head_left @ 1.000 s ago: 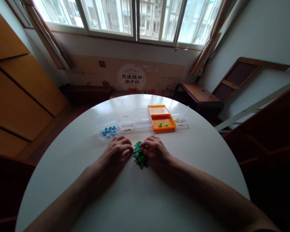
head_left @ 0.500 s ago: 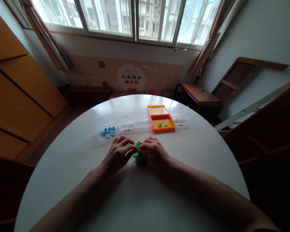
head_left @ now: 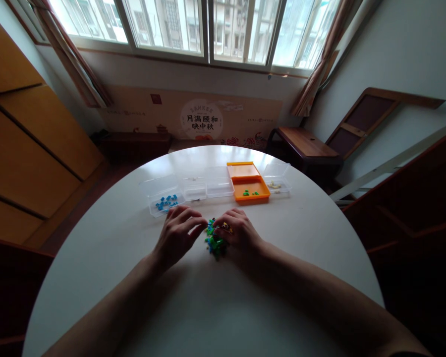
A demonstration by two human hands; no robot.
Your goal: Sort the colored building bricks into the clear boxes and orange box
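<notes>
A small heap of mixed toy bricks (head_left: 215,244), mostly green and blue with some yellow and dark ones, lies on the table between my hands. At its left edge is my left hand (head_left: 179,229), its thumb and forefinger pinched together by the bricks; anything between the tips is too small to make out. My right hand (head_left: 242,232) curls over the heap's right side, covering part of it. Its fingertips are pressed close among the bricks, and what they hold cannot be told apart.
Along the far side of the round white table (head_left: 96,277) stand open containers: a clear box (head_left: 152,212) with blue pieces, clear trays (head_left: 219,190), an orange box (head_left: 253,199) with several green pieces, and a clear box (head_left: 285,190) with pale pieces.
My left hand has drawn slightly left, away from my right hand. More of the heap, including yellow pieces near my right fingers, now shows. The containers stand where they were.
</notes>
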